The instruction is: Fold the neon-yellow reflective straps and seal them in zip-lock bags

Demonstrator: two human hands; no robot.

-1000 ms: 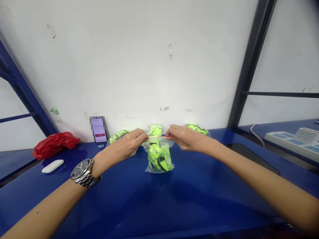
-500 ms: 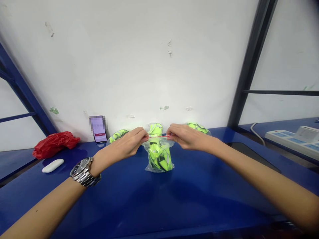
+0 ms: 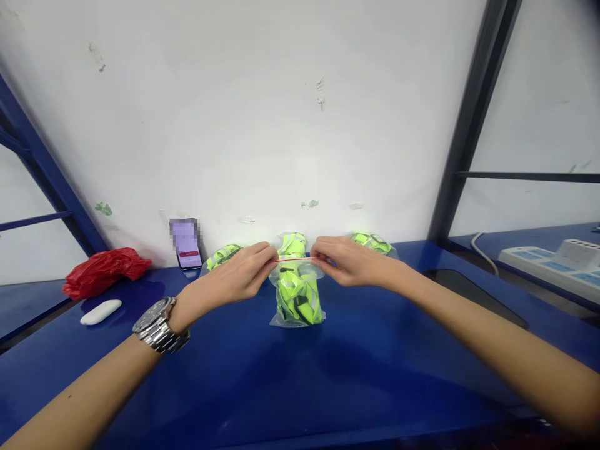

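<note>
Between my hands hangs a clear zip bag point(image 3: 299, 300) with a red seal strip, holding a folded neon-yellow garment with grey and dark parts. My left hand point(image 3: 246, 270), with a metal watch point(image 3: 162, 325) on its wrist, pinches the strip's left end. At the other end, my right hand point(image 3: 347, 259) pinches the strip too. The strip is stretched straight and level. Behind stand more bagged neon-yellow bundles: one in the middle point(image 3: 293, 244), one at the left point(image 3: 223, 255) partly covered by my left hand, and one at the right point(image 3: 372, 241).
A phone point(image 3: 188, 253) leans on the white wall at the back left. Near it lie a red plastic bag point(image 3: 105, 270) and a white oval case point(image 3: 100, 312). On the right are a dark flat tablet-like object point(image 3: 473, 297) and a white power strip point(image 3: 548, 261). The table point(image 3: 281, 387) is blue.
My right hand has shifted slightly left along the strip, closer to my left hand. The bag has moved very little.
</note>
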